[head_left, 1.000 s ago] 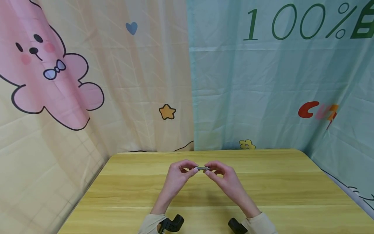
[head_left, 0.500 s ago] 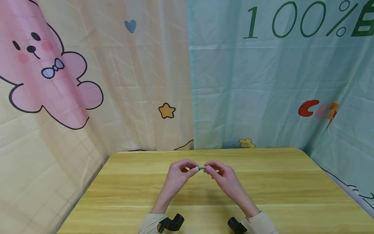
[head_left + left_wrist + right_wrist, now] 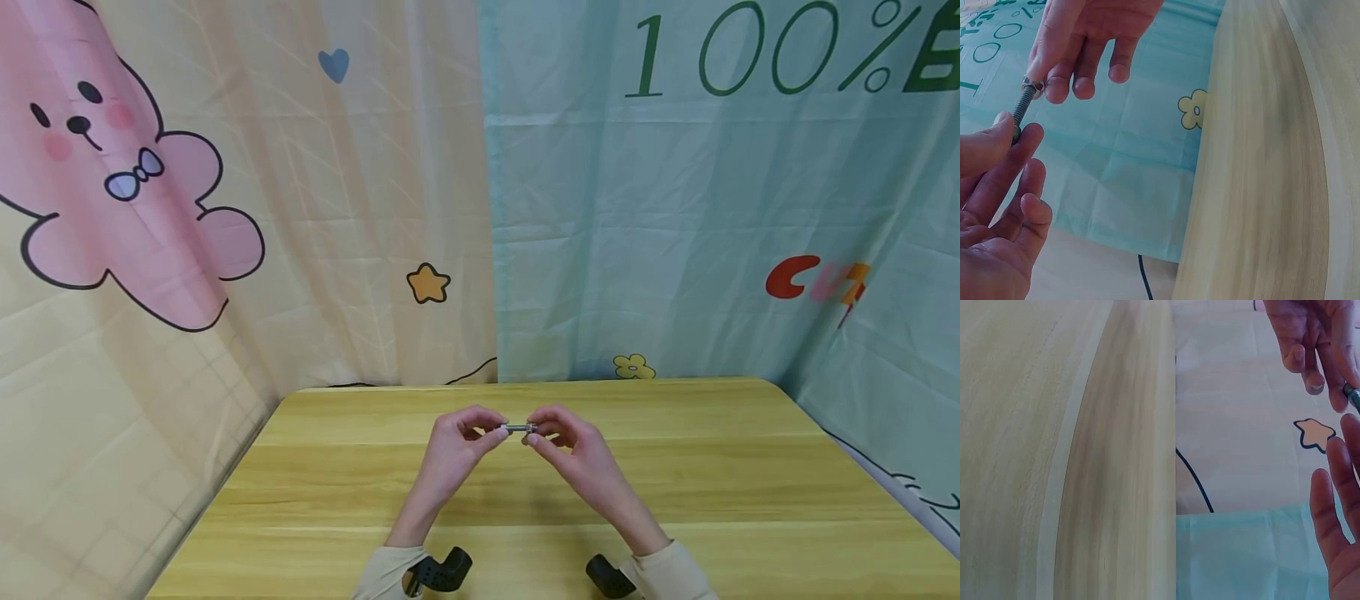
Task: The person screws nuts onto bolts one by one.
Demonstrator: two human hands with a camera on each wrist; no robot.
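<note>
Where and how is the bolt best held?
Probably by its left end, from the left, thumb against fingertip, as the left grip does: the slim bolt lies crosswise, its bare thread runs right, and the right grip holds the nut.

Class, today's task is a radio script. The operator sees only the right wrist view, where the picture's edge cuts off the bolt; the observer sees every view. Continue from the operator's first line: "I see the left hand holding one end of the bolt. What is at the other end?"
Observer: In the left wrist view, the right hand pinches the other end of the bolt, at what looks like a nut.
Operator: Is its visible length smooth or threaded?
Observer: Threaded; the ridges show in the left wrist view.
Operator: I see a star on the curtain. Anything else printed low down?
Observer: Yes, a yellow flower, right by the far edge of the table in the head view.
</note>
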